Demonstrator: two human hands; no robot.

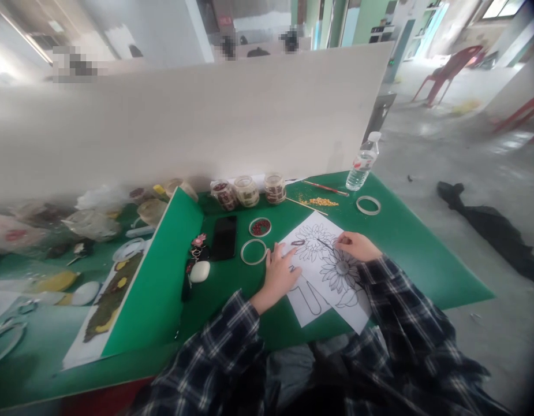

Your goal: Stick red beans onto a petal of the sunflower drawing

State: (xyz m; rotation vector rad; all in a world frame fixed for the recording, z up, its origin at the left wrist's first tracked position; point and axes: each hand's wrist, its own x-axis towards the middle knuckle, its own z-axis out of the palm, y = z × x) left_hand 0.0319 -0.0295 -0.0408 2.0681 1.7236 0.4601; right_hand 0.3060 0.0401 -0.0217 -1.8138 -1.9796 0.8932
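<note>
Two overlapping white sheets lie in front of me, and the upper sheet [312, 270] carries line drawings of large flowers. My left hand [280, 271] rests on their left side with its fingers apart, holding nothing. By its index fingertip is a small patch of reddish-brown bits [298, 242] on the upper flower. My right hand [358, 246] is closed in a pinch on a thin dark pointed tool [324, 242], whose tip reaches the same flower; its exact kind is unclear. Part of the lower sheet [309, 297] shows a long outlined shape.
A lid of red beans [261, 227], a ring-shaped lid [253, 252], a phone [224, 237] and keys [197, 253] lie leftward. Several jars [248, 192], yellow grains [321, 201], a brush [326, 188] and a water bottle [362, 162] stand or lie behind. A green divider [154, 277] borders the left.
</note>
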